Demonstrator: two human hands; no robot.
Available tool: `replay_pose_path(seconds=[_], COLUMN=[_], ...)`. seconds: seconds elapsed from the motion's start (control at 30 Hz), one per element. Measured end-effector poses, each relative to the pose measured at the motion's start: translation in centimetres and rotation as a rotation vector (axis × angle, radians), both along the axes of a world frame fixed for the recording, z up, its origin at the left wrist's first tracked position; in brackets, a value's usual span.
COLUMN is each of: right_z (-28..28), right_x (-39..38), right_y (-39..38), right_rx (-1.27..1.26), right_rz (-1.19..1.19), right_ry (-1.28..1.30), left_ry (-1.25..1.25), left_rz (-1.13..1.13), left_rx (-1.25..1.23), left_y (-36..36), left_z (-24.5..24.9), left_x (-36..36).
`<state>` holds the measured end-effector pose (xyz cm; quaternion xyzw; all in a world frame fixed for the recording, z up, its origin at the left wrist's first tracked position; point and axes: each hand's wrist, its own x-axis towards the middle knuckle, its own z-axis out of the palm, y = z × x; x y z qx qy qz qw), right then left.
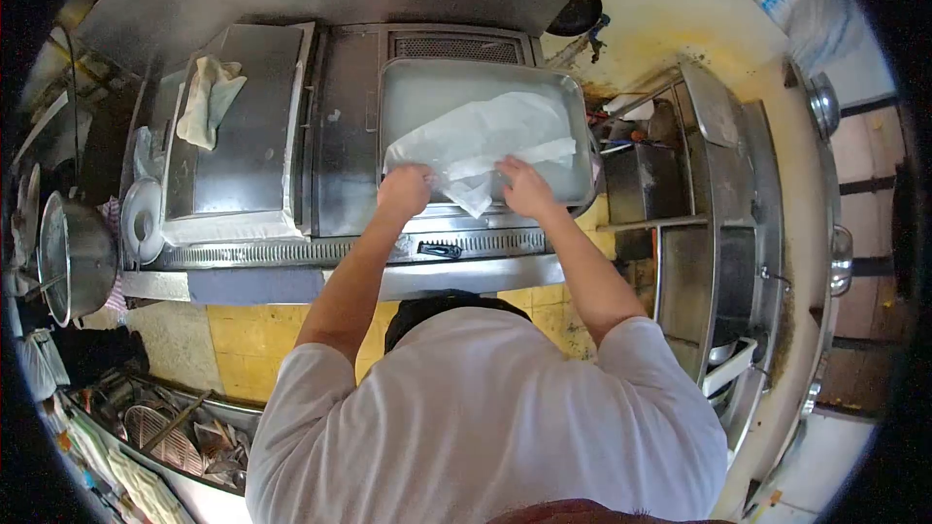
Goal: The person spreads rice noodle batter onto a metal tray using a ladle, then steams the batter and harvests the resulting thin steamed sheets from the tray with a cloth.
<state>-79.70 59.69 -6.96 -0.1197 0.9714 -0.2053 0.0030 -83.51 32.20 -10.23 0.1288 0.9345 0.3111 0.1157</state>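
Note:
A large rectangular metal tray (427,87) lies on the counter ahead of me. Spread over part of it is a thin, wrinkled white sheet (495,126), its near edge folded and a corner hanging over the tray's front rim. My left hand (405,190) is closed at the sheet's near left edge, with the fingers curled inward. At the near edge further right, my right hand (529,189) pinches the sheet between thumb and fingers. Below the tray, a small black object (439,249) sits on the slotted front strip.
To the left, a crumpled beige cloth (210,102) rests on a flat steel lid (243,170). A large metal pot (83,257) stands at far left. Steel shelving (718,213) rises on the right. Behind me at lower left is a rack with a wire strainer (160,437).

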Motion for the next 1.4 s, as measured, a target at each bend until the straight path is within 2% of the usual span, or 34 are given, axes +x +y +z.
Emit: replay_pose_path(seconds=[0.07,0.1,0.17,0.27,0.3,0.37,0.4,0.47,0.53,0.6,0.67,0.73,0.77,0.8,0.87,0.9,0.97,1.03,1.1,1.13,1.17,1.2,1.27,1.3,1.33,1.37,1.4], right_z=[0.9,1.2,1.6,-3.1,-2.5,0.5,1.5,3.6,9.7,13.0,13.2,10.9,8.9,6.4,0.7,1.0,3.8,8.3,15.2,16.8,17.5,15.8,10.0,8.3,6.7,4.1,2.3], right_x=[-0.7,-0.7,0.2,-0.7,-1.3,-3.1,-3.8,-5.2,-5.9,-6.1,-5.8,-5.1,-4.6,-4.3,-5.0,-5.5,-6.7,-6.9,-6.5,-6.0,-5.3,-5.0,-5.2,-4.6,-4.1,-4.6,-5.3], right_y=[0.0,-0.1,-0.1,3.4,3.5,3.1,2.8,1.8,-0.5,-1.2,-0.7,0.6,2.0,4.1,9.5,10.0,10.9,7.0,2.2,0.1,-1.0,-0.9,0.6,2.7,5.3,7.9,9.4], right_rx=[0.167,0.165,-0.042,0.049,0.038,0.234,0.214,-0.458,-0.967,-1.01,-1.048,-0.854,-0.784,-0.712,-0.476,-0.482,-0.147,-0.638,-1.065,-1.037,-1.008,-1.011,-0.642,-0.579,-0.517,-0.4,-0.287], right_rz=[-0.137,-0.12,-0.04,0.123,0.13,0.003,-0.001,-0.119,-0.023,-0.028,-0.022,-0.087,-0.131,-0.173,-0.24,-0.238,-0.152,-0.089,0.119,0.092,0.064,0.056,-0.038,-0.103,-0.163,-0.169,-0.18], right_ry=[-0.37,-0.356,-0.054,0.06,0.072,-0.357,-0.351,-0.106,-0.197,-0.231,-0.273,-0.289,-0.217,-0.146,-0.167,-0.168,-0.294,-0.026,-0.059,-0.165,-0.269,-0.261,-0.32,-0.318,-0.319,-0.339,-0.358], left_ry=[0.015,0.027,0.049,0.042,0.069,0.109,0.13,0.242,0.404,0.485,0.798,0.75,0.77,0.79,0.812,0.827,0.88,0.938,0.926,0.926,0.924,0.926,0.96,0.967,0.935,0.899,0.898], left_rz=[-0.003,-0.022,-0.021,-0.002,-0.021,-0.04,-0.006,0.034,0.006,-0.04,-0.073,0.104,0.188,0.276,0.322,0.366,0.289,0.133,0.035,-0.054,-0.046,-0.057,0.111,0.115,0.213,0.311,0.315], left_rx=[-0.012,-0.093,-0.185,-0.163,-0.115,-0.088,-0.043,0.123,0.325,0.396,0.44,0.34,0.403,0.467,0.403,0.343,0.328,0.326,0.32,0.315,0.297,0.301,0.351,0.356,0.401,0.441,0.437], left_y=[0.1,0.3,0.3,0.6,0.7,1.4,2.6,5.5,8.7,10.3,10.5,9.0,7.9,6.9,5.3,5.0,5.9,8.4,10.7,11.2,11.3,10.6,7.7,6.6,5.3,4.5,4.4], left_z=[-0.6,-1.1,-1.8,-1.3,-0.7,1.8,4.6,9.6,14.6,19.4,23.0,27.0,28.1,28.7,28.8,28.6,26.6,25.6,25.1,25.1,25.7,26.4,28.0,28.5,28.9,29.0,28.4], left_x=[-0.4,-0.7,-0.8,-0.3,-0.2,-1.0,-1.4,-2.2,-2.2,-2.7,-3.4,-3.8,-4.5,-5.1,-5.7,-5.8,-5.6,-4.4,-3.6,-3.4,-3.2,-3.4,-4.3,-4.6,-4.7,-4.7,-4.6])
